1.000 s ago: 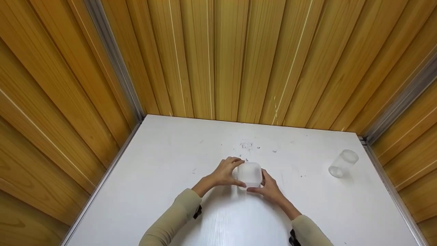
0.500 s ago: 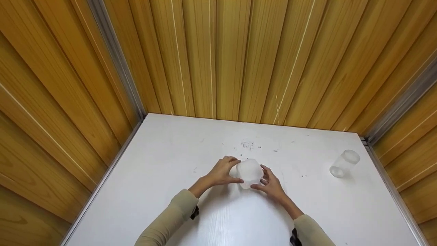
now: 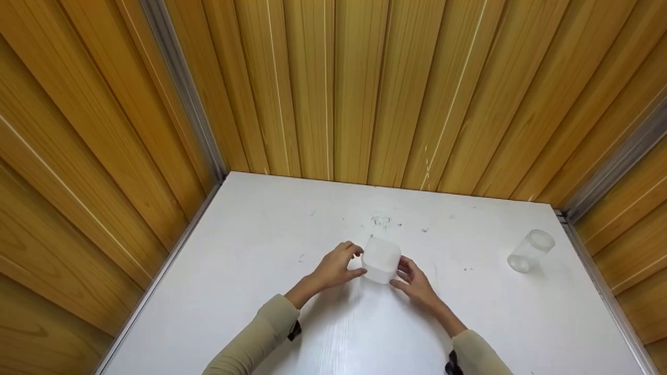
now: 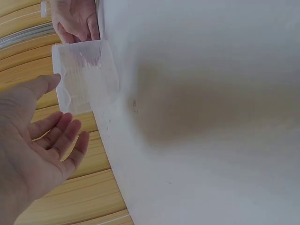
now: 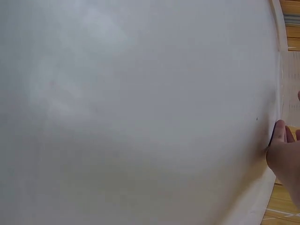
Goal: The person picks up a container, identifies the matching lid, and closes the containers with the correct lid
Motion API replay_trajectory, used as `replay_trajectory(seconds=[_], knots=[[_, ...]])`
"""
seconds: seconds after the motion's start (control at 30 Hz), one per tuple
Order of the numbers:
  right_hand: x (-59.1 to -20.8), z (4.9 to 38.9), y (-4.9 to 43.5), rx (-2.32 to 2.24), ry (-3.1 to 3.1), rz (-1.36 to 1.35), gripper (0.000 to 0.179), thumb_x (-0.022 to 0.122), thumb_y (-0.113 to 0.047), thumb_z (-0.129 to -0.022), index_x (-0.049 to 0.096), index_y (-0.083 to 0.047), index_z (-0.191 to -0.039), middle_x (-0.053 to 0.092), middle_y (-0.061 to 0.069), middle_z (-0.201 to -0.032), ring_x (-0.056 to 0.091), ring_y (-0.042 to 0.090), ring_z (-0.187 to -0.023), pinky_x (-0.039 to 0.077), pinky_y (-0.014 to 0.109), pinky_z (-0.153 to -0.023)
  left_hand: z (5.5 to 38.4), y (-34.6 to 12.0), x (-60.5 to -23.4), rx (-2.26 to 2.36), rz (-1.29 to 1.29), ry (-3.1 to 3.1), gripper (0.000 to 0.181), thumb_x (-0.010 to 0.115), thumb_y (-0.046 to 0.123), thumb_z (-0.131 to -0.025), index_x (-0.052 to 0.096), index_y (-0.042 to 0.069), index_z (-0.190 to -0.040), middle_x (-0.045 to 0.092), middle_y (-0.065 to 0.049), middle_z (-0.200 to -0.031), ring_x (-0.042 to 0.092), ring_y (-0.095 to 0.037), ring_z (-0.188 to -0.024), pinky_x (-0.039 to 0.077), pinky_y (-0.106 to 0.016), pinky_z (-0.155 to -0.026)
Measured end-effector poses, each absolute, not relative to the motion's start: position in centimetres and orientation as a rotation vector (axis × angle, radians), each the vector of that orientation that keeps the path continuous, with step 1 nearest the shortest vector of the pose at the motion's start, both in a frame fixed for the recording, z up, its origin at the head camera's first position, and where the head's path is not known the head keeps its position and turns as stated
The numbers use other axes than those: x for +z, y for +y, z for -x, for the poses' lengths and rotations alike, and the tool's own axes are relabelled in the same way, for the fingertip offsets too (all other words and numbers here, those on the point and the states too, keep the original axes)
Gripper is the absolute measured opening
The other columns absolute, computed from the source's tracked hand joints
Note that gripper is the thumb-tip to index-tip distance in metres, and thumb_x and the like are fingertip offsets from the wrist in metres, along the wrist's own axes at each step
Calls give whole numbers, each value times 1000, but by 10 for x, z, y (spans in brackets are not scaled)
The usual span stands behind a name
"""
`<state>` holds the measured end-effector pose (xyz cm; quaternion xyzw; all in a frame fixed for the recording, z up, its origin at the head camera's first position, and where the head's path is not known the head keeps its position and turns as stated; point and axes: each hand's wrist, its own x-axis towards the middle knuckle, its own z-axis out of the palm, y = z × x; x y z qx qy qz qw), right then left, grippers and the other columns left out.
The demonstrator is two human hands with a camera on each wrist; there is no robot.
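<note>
A squarish, translucent white plastic container (image 3: 381,255) stands between my hands on the white table (image 3: 250,245). Its top is turned up in the head view; thin pale lines show through its wall (image 4: 86,77) in the left wrist view, too faint to identify. My left hand (image 3: 333,268) is at its left side, thumb touching the edge, the other fingers loosely bent and spread beside the corner. On the right side, my right hand (image 3: 417,286) holds the container with thumb and fingers at a corner. The right fingertips are partly hidden behind it.
A clear cylindrical jar (image 3: 530,251) lies or leans on the table's right side; which, I cannot tell. Wood-panelled walls (image 3: 354,94) enclose the table at the back and both sides. Small dark marks (image 3: 381,221) are on the tabletop beyond the container.
The container has been turned between the hands and sits slightly farther from me. My left hand's grip has loosened and drawn back to the left; the right hand stays at the right side.
</note>
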<state>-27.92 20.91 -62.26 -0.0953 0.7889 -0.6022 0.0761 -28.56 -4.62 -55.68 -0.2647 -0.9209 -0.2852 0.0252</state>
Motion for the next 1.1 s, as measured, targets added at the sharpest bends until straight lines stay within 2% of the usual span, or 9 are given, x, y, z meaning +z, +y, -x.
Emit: replay_trajectory(seconds=[0.1, 0.2, 0.33, 0.47, 0.63, 0.77, 1.1], knots=[[-625, 276, 204, -1769, 2395, 306, 89, 81, -5, -86, 26, 9, -154, 40, 30, -155, 41, 48, -143, 35, 53, -120, 289, -45, -555, -785, 835, -2847, 42, 79, 35, -90, 66, 7, -118, 66, -7, -112, 61, -20, -104, 55, -32, -85], [-629, 275, 197, -1718, 2448, 282, 99, 87, -15, -81, 25, 6, -156, 41, 26, -154, 44, 43, -142, 37, 52, -119, 295, -46, -552, -653, 863, -2858, 46, 82, 40, -86, 67, 9, -116, 67, -5, -112, 60, -20, -104, 54, -34, -85], [-631, 275, 191, -1700, 2528, 243, 95, 89, -20, -80, 32, 5, -152, 49, 24, -146, 52, 39, -133, 43, 54, -114, 303, -45, -548, -617, 939, -2887, 68, 86, 40, -82, 58, 9, -136, 63, -8, -132, 59, -24, -121, 53, -40, -98], [-628, 278, 190, -1724, 2560, 240, 86, 87, -18, -81, 38, 4, -149, 55, 22, -140, 56, 37, -128, 46, 54, -111, 312, -43, -543, -683, 1007, -2980, 91, 84, 40, -84, 38, 9, -157, 45, -10, -158, 46, -27, -145, 43, -45, -116], [-625, 282, 196, -1712, 2542, 262, 86, 86, -16, -82, 37, 3, -150, 55, 22, -143, 56, 38, -130, 45, 54, -112, 318, -39, -537, -758, 1090, -3098, 89, 75, 39, -92, 29, 9, -161, 32, -9, -167, 33, -26, -154, 31, -41, -124], [-623, 285, 200, -1701, 2523, 271, 86, 86, -17, -82, 38, 2, -150, 55, 22, -143, 56, 39, -131, 45, 55, -112, 322, -35, -534, -755, 1127, -3098, 82, 74, 36, -94, 34, 6, -159, 35, -10, -166, 35, -25, -153, 30, -38, -125], [-621, 283, 202, -1696, 2490, 269, 83, 86, -11, -81, 41, 1, -150, 60, 21, -138, 60, 38, -127, 48, 54, -108, 321, -31, -531, -646, 1101, -3045, 78, 83, 37, -85, 52, 4, -148, 55, -10, -151, 54, -26, -140, 43, -35, -116]])
